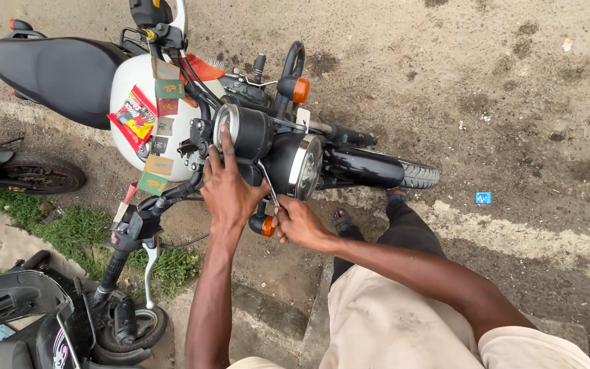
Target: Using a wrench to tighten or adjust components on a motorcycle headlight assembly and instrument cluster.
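A motorcycle with a white fuel tank (131,102) and black seat (56,68) stands below me. My left hand (227,188) rests on the black speedometer housing (244,130) behind the round chrome-rimmed headlight (305,164), fingers spread over it. My right hand (298,222) is closed around a thin metal tool (268,186) whose tip points up under the headlight mount, right beside the orange turn indicator (264,224). A second orange indicator (298,89) sits on the far side. The near handlebar grip (114,266) and lever (149,263) point toward me.
Coloured sachets and a red packet (134,116) lie on the tank. A black scooter (29,321) stands at lower left, another wheel (35,174) at left. Grass (69,229) and a concrete kerb (268,307) lie beneath. My sandalled foot (341,220) is near the front tyre (414,174).
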